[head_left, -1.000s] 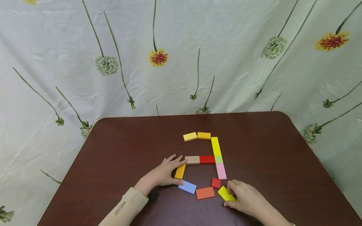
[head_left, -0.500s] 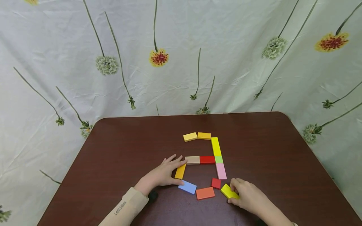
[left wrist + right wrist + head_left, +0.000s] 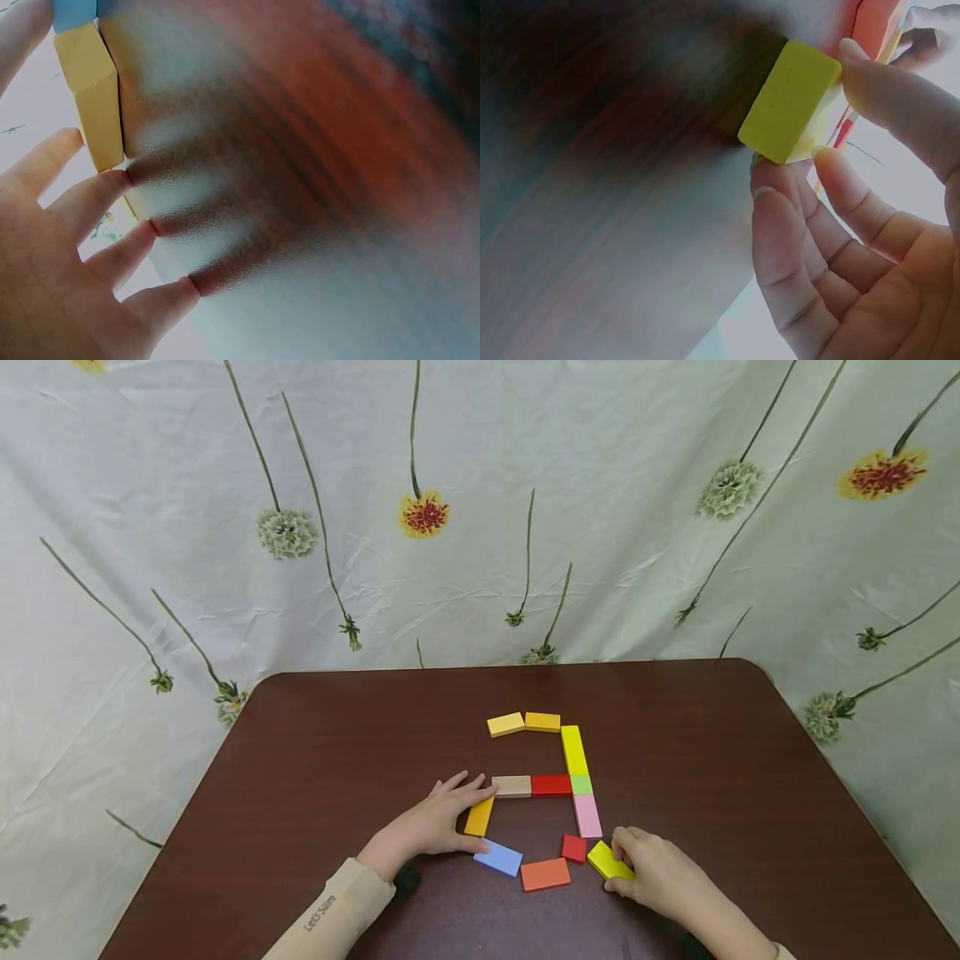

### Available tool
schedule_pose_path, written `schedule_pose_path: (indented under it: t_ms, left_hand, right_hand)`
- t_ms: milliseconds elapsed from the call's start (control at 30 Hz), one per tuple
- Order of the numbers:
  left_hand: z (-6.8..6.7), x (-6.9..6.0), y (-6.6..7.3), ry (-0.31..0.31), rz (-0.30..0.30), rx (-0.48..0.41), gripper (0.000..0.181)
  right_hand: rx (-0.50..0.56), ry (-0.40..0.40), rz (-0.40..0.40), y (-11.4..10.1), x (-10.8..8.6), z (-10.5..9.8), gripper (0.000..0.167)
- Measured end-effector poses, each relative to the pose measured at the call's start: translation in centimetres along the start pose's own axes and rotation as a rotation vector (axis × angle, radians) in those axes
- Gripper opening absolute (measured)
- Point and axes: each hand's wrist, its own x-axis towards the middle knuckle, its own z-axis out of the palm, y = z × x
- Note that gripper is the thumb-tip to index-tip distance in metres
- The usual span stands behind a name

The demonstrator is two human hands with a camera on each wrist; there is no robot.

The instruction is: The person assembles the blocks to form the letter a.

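Note:
My right hand (image 3: 663, 872) pinches a yellow block (image 3: 609, 862) between thumb and fingers, low on the table; the right wrist view shows the yellow block's end face (image 3: 790, 101). Just left of it lies a small red block (image 3: 574, 848). My left hand (image 3: 427, 822) rests with fingers spread beside the shape's left side. Its thumb touches a blue block (image 3: 498, 858), and its index fingertip is by an orange block (image 3: 480, 817) and the end of a beige block (image 3: 512, 787). In the left wrist view the fingertips meet the tabletop near that orange block (image 3: 99, 112).
A long red block (image 3: 551, 786) continues the beige one to a green block (image 3: 581, 785). Above it stands a long yellow block (image 3: 573, 750), below a pink block (image 3: 587, 816). Two yellow-orange blocks (image 3: 542, 722) lie at the top, a coral block (image 3: 546, 874) at the bottom.
My right hand has slid the yellow block a little to the right and away from me, so it now lies apart from the coral block. The left hand stays put.

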Motion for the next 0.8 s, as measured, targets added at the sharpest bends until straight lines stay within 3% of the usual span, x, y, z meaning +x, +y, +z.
schedule_pose_path:
  t_ms: [800]
  left_hand:
    - [-0.03, 0.02, 0.05, 0.0, -0.002, -0.002, 0.084]
  right_hand:
    - [-0.037, 0.003, 0.04, -0.28, 0.29, -0.09, 0.04]
